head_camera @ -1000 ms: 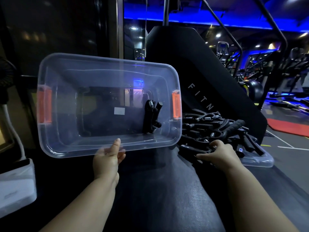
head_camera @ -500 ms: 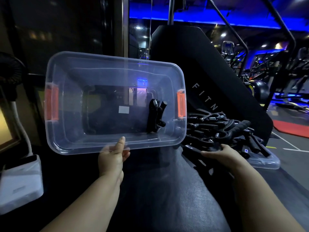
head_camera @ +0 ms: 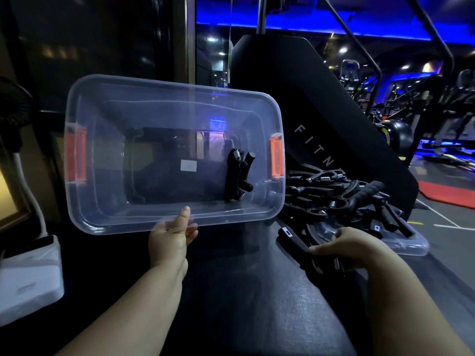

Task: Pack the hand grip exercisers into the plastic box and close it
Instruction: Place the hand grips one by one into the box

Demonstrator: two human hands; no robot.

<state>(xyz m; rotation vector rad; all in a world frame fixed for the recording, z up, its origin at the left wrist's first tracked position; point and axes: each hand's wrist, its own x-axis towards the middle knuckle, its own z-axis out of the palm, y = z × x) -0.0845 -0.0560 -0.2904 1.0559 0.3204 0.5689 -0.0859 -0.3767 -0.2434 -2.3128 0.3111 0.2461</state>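
A clear plastic box (head_camera: 108, 116) with orange latches is tilted toward me on the black treadmill belt. My left hand (head_camera: 171, 237) grips its near rim, thumb inside. One or two black hand grip exercisers (head_camera: 237, 174) lie inside, near its right end. To the right, several more black exercisers (head_camera: 341, 191) are heaped on the clear lid (head_camera: 408, 244). My right hand (head_camera: 349, 246) holds a black exerciser (head_camera: 303, 250) just in front of that heap, its handle pointing left.
The dark treadmill hood (head_camera: 295, 80) with white letters rises behind the box and the heap. A white device (head_camera: 28, 273) and a cable sit at the left. Gym machines stand on the floor to the far right.
My right hand has pulled back from the heap toward me with one exerciser in its grip. The box stays tilted in my left hand.
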